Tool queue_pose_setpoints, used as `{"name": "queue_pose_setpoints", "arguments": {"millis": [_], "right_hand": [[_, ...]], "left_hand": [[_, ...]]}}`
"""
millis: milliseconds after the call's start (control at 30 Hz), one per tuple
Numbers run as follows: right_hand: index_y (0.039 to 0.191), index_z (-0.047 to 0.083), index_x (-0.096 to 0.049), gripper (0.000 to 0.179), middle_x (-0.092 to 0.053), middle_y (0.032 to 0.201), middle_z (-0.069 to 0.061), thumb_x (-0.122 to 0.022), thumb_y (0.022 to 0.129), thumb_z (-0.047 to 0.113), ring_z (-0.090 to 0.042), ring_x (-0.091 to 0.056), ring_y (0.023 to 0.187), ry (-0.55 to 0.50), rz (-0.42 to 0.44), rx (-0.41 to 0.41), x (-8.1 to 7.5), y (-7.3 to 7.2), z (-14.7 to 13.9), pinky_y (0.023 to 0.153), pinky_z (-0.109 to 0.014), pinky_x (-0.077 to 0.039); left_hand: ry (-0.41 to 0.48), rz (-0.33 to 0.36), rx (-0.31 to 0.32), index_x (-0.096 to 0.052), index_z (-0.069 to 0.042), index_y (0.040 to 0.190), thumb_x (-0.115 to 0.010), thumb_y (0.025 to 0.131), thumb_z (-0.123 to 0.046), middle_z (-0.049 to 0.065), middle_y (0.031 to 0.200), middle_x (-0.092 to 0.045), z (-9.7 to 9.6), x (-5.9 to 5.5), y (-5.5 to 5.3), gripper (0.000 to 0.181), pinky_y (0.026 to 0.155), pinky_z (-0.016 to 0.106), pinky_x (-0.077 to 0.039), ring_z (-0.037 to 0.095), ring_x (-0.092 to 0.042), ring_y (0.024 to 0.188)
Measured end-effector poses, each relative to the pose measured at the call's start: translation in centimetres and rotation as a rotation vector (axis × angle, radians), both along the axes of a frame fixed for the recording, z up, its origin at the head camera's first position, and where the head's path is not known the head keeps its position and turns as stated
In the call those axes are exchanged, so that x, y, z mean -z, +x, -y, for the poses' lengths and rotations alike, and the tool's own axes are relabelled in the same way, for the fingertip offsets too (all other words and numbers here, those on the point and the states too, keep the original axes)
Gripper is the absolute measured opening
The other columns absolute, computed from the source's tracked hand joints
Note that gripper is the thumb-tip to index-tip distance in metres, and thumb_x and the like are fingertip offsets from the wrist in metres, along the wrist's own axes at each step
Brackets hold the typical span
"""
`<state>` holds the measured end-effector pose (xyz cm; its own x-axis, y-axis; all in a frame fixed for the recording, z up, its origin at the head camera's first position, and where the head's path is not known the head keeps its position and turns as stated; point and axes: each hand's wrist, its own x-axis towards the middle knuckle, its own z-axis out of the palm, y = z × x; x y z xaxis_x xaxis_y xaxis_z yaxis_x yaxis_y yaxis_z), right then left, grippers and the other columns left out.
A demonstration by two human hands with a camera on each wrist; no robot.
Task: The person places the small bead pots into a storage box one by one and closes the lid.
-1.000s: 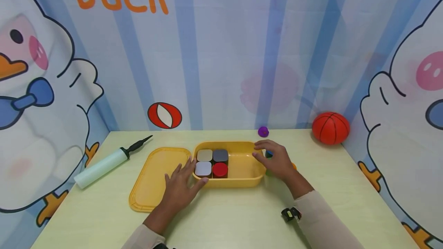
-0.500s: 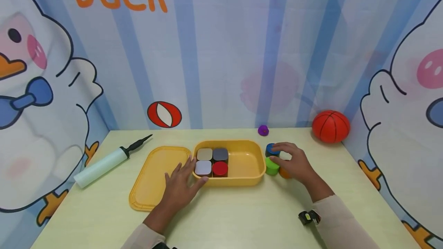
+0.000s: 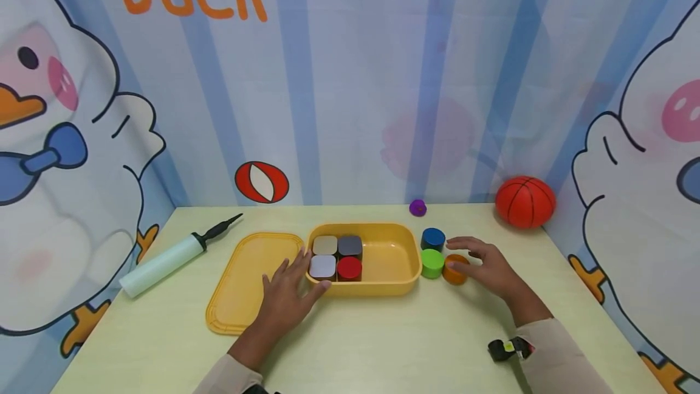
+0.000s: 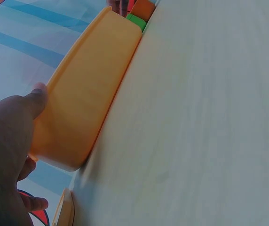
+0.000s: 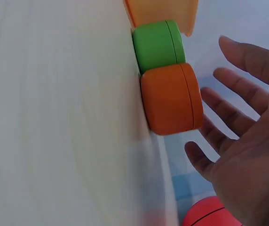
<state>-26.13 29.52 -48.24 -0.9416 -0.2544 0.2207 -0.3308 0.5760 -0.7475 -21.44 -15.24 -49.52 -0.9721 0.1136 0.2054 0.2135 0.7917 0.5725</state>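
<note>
A yellow plastic box (image 3: 391, 289) stands in the middle of the table, holding tubs with beige, dark grey (image 3: 349, 245), pale lilac (image 3: 322, 265) and red (image 3: 349, 267) lids at its left end. My left hand (image 3: 287, 297) rests against that end, fingers spread along the rim and thumb at the front side. To the right of the box are a blue tub (image 3: 433, 238), a green tub (image 3: 432, 263) and an orange tub (image 3: 454, 270). My right hand (image 3: 487, 266) hovers at the orange tub with its fingers apart and nothing in it.
A yellow lid (image 3: 246, 297) lies left of the box. Beyond it is a pale green hand pump (image 3: 164, 266) with a black nozzle. A small purple piece (image 3: 418, 208) sits at the table's back edge, and a red basketball (image 3: 525, 202) at the back right corner.
My right hand has moved right, from the box's right end over the tubs to beside the orange one, uncovering the blue, green and orange tubs. My left hand has stayed at the box.
</note>
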Motion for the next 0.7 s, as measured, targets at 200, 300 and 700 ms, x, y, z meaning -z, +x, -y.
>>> {"name": "queue_pose_setpoints", "arguments": {"millis": [200, 300, 700], "right_hand": [[0.143, 0.003, -0.071, 0.046, -0.067, 0.152, -0.017, -0.079, 0.101, 0.021, -0.003, -0.064, 0.130, -0.123, 0.142, -0.019, 1.5, -0.3, -1.6, 0.108, -0.026, -0.057], [0.145, -0.001, -0.067, 0.050, -0.072, 0.147, -0.011, -0.079, 0.100, 0.015, 0.004, -0.066, 0.119, -0.252, 0.232, -0.052, 2.0, -0.5, -2.3, 0.100, -0.016, -0.056], [0.143, -0.006, -0.067, 0.054, -0.075, 0.134, 0.016, -0.084, 0.092, 0.004, 0.000, -0.070, 0.117, -0.367, 0.291, -0.098, 2.7, -0.4, -3.2, 0.100, -0.016, -0.058]], "left_hand": [[-0.001, -0.001, 0.000, -0.042, -0.017, 0.170, -0.069, 0.101, -0.063, 0.008, 0.177, -0.040, 0.1, 0.1, 0.1, 0.087, 0.118, 0.094, -0.013, 0.054, -0.038, 0.160], [-0.003, 0.000, 0.000, -0.042, -0.017, 0.170, -0.069, 0.101, -0.063, 0.009, 0.177, -0.039, 0.1, 0.0, 0.0, 0.087, 0.118, 0.094, -0.013, 0.054, -0.038, 0.160], [-0.008, -0.002, -0.003, -0.042, -0.018, 0.170, -0.068, 0.100, -0.066, 0.008, 0.176, -0.040, 0.1, 0.3, -0.1, 0.088, 0.118, 0.094, -0.014, 0.054, -0.038, 0.160]]}}
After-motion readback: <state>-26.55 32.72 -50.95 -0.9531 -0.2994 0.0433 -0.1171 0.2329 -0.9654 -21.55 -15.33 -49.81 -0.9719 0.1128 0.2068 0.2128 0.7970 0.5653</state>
